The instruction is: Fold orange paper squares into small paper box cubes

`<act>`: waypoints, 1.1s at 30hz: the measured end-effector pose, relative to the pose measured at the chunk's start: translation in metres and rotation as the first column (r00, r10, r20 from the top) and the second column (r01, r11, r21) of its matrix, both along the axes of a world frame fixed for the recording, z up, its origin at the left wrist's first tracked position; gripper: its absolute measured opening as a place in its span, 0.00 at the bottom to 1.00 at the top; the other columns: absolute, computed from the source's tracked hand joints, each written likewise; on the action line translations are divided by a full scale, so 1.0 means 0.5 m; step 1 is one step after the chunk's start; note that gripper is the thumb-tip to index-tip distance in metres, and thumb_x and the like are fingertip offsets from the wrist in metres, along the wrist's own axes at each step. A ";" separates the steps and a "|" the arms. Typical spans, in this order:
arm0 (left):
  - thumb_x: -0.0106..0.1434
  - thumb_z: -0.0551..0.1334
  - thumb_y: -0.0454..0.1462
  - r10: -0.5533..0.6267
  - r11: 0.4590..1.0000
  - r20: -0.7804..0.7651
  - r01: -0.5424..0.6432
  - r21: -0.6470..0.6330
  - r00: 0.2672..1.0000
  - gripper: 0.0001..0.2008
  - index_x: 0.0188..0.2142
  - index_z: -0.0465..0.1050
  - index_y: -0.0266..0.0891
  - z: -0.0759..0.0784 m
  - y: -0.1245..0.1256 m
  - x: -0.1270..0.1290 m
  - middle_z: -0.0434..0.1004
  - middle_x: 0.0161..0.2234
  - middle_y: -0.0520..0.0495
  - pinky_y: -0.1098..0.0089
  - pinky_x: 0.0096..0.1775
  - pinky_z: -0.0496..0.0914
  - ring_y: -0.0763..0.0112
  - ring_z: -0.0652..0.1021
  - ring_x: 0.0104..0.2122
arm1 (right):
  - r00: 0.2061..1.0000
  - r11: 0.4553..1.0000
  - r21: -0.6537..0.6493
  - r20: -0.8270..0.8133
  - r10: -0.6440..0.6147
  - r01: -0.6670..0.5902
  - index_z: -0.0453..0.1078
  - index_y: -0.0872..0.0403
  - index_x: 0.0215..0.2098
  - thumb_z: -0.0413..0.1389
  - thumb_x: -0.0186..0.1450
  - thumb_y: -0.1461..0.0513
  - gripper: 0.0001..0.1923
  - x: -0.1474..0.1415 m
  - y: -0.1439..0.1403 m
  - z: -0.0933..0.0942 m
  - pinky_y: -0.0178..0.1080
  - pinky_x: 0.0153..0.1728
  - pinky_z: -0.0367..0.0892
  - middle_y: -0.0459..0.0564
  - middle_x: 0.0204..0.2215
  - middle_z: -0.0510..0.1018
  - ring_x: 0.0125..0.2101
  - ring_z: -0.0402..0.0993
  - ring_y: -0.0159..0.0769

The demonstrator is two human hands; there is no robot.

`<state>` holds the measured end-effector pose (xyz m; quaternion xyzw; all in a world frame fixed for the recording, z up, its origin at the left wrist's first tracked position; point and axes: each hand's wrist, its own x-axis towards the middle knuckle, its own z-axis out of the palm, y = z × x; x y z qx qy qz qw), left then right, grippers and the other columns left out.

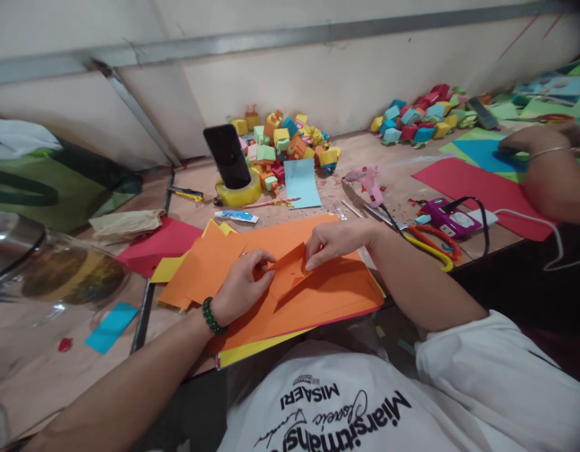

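A small piece of folded orange paper [290, 270] stands partly raised in front of me, its edges bent up. My left hand [245, 282], with a green bead bracelet at the wrist, pinches its left end. At the other end, my right hand [334, 243] grips the upper edge between thumb and fingers. Beneath both hands lies a stack of orange sheets [337, 298], with red and yellow sheets showing along the near edge. Another orange sheet [200, 270] lies askew at the stack's left.
Behind the stack are a phone [227, 156] in a tape roll [238, 190], folded paper cubes [275, 141], a pink glue gun [366, 182] and scissors [429, 242]. A purple power adapter [447, 218] sits right, near another person's arm [553, 157]. A glass jar [68, 273] stands left.
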<state>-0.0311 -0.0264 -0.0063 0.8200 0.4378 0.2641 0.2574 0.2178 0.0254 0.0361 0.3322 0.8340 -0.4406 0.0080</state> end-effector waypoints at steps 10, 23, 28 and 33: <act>0.60 0.57 0.30 -0.069 0.981 -0.070 0.081 0.177 0.995 0.08 0.37 0.73 0.37 -0.006 -0.006 0.002 0.73 0.31 0.48 0.69 0.36 0.70 0.70 0.74 0.31 | 0.993 0.997 -0.062 0.106 0.044 -0.037 0.79 0.60 0.30 0.55 0.59 0.42 0.29 -0.004 -0.004 0.008 0.33 0.27 0.57 0.48 0.23 0.78 0.25 0.66 0.28; 0.66 0.54 0.31 -0.335 0.768 -0.400 0.493 0.409 0.853 0.12 0.44 0.74 0.35 0.005 -0.041 0.018 0.78 0.38 0.41 0.67 0.36 0.70 0.65 0.73 0.34 | 0.973 0.991 0.070 0.193 -0.128 0.116 0.74 0.58 0.26 0.59 0.58 0.46 0.23 0.005 -0.005 0.038 0.33 0.25 0.55 0.47 0.20 0.75 0.22 0.64 0.28; 0.68 0.53 0.37 -0.282 0.794 -0.466 0.477 0.378 0.839 0.12 0.42 0.75 0.36 0.014 -0.054 0.021 0.77 0.37 0.41 0.65 0.37 0.70 0.64 0.72 0.35 | 0.859 0.946 0.288 0.435 -0.271 0.152 0.73 0.56 0.32 0.61 0.56 0.44 0.22 -0.059 -0.032 0.021 0.36 0.26 0.54 0.51 0.27 0.78 0.29 0.71 0.38; 0.69 0.53 0.39 -0.205 0.804 -0.573 0.471 0.364 0.793 0.12 0.43 0.74 0.38 0.016 -0.063 0.026 0.74 0.33 0.43 0.65 0.34 0.67 0.64 0.72 0.33 | 0.841 0.912 0.375 0.427 -0.331 0.169 0.69 0.54 0.44 0.61 0.56 0.45 0.26 -0.083 -0.048 0.013 0.37 0.28 0.56 0.55 0.35 0.79 0.36 0.74 0.45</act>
